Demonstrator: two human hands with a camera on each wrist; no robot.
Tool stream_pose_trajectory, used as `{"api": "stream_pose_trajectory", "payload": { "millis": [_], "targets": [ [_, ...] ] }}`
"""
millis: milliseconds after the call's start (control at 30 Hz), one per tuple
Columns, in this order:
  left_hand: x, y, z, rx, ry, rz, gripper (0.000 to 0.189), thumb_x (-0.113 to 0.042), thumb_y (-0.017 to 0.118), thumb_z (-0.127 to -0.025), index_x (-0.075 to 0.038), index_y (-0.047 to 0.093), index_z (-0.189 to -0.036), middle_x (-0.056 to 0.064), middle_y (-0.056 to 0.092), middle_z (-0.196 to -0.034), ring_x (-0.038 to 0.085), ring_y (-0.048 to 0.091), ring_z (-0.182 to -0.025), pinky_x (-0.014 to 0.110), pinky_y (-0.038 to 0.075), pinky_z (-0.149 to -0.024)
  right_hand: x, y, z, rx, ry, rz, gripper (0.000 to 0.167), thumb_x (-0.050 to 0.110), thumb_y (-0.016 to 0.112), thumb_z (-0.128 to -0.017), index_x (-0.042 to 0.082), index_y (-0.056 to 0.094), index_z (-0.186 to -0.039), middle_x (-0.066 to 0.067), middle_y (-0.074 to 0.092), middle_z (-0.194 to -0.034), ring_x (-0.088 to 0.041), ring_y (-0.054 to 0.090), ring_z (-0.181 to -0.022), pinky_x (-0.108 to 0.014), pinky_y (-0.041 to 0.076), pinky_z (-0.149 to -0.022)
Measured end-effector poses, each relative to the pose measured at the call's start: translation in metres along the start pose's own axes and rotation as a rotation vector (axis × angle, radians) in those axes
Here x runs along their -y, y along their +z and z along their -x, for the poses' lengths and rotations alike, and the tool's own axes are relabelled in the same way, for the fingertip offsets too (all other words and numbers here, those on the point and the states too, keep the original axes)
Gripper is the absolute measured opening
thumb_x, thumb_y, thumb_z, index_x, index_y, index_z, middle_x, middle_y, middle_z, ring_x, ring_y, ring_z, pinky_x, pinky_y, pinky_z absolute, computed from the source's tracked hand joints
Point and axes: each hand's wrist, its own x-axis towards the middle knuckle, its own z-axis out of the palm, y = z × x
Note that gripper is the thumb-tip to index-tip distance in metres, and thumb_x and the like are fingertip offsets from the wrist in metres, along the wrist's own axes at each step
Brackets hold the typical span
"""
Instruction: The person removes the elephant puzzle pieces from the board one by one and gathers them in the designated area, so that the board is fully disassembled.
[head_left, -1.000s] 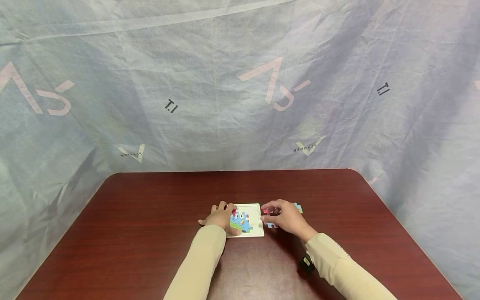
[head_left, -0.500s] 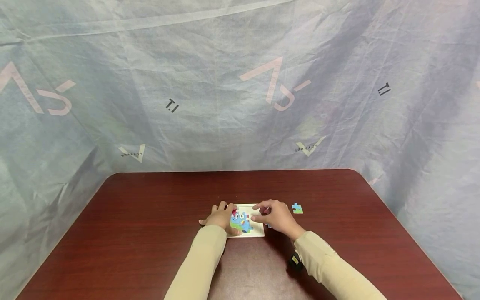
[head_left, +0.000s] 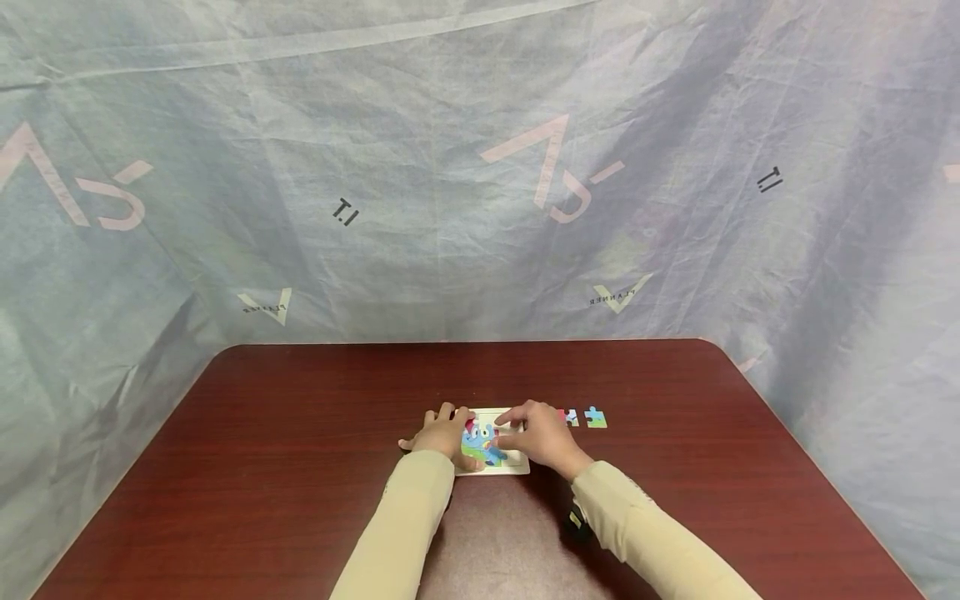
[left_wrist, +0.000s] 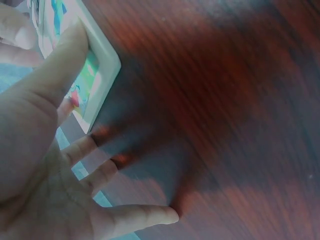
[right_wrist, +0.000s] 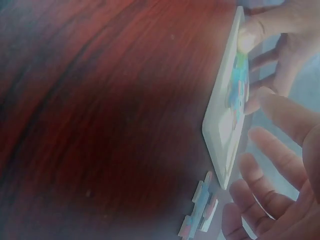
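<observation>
A shallow white puzzle tray (head_left: 516, 471) lies flat on the table, with joined jigsaw pieces (head_left: 477, 455) forming a blue cartoon figure inside. My left hand (head_left: 437, 437) spreads over its left side. The left thumb (left_wrist: 72, 47) reaches across the near rim onto the picture, while the other fingers splay at the side and beyond. Over the tray's right part, my right hand (head_left: 545, 437) has its thumb and index finger bent and apart. In the right wrist view no piece shows between that thumb (right_wrist: 282, 112) and the fingers.
Right of the tray lie loose jigsaw pieces, one blue and green (head_left: 596, 417) and one partly covered by the right hand (head_left: 572, 418). More loose pieces (right_wrist: 199, 206) show beside the tray corner. A grey printed curtain (head_left: 450, 208) hangs behind the dark red table (head_left: 315, 500).
My right hand has moved left from the loose pieces to over the tray, uncovering pieces at the right. My left hand has stayed in place on the tray.
</observation>
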Motion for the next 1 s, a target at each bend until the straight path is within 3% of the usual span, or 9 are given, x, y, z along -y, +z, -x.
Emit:
{"api": "stream_pose_trajectory", "payload": {
  "millis": [367, 667, 1000],
  "targets": [
    [0.002, 0.002, -0.004, -0.01, -0.003, -0.002, 0.077, -0.025, 0.09, -0.08, -0.017, 0.05, -0.146, 0.015, 0.038, -0.151, 0.041, 0.032, -0.142, 0.085, 0.028, -0.097, 0.006, 0.007, -0.004, 0.038, 0.025, 0.175, 0.024, 0.024, 0.09, -0.079, 0.015, 0.082, -0.1, -0.003, 0.063, -0.088, -0.019, 0.054, -0.085, -0.036, 0.048, -0.067],
    [0.001, 0.001, -0.002, -0.001, -0.002, -0.019, 0.077, -0.027, 0.089, -0.081, -0.016, 0.049, -0.147, 0.015, 0.037, -0.152, 0.041, 0.032, -0.142, 0.085, 0.029, -0.096, 0.006, 0.007, -0.008, 0.044, 0.009, 0.193, 0.02, 0.02, 0.091, -0.078, 0.014, 0.079, -0.092, -0.003, 0.06, -0.089, -0.022, 0.053, -0.088, -0.041, 0.047, -0.073],
    [0.0, 0.002, -0.003, 0.003, -0.003, -0.054, 0.078, -0.03, 0.088, -0.082, -0.016, 0.049, -0.148, 0.015, 0.039, -0.15, 0.041, 0.033, -0.141, 0.083, 0.031, -0.096, 0.001, 0.005, -0.013, 0.027, -0.048, 0.172, 0.026, 0.014, 0.094, -0.071, 0.013, 0.074, -0.087, -0.005, 0.061, -0.091, -0.025, 0.055, -0.09, -0.044, 0.046, -0.078]
  ]
}}
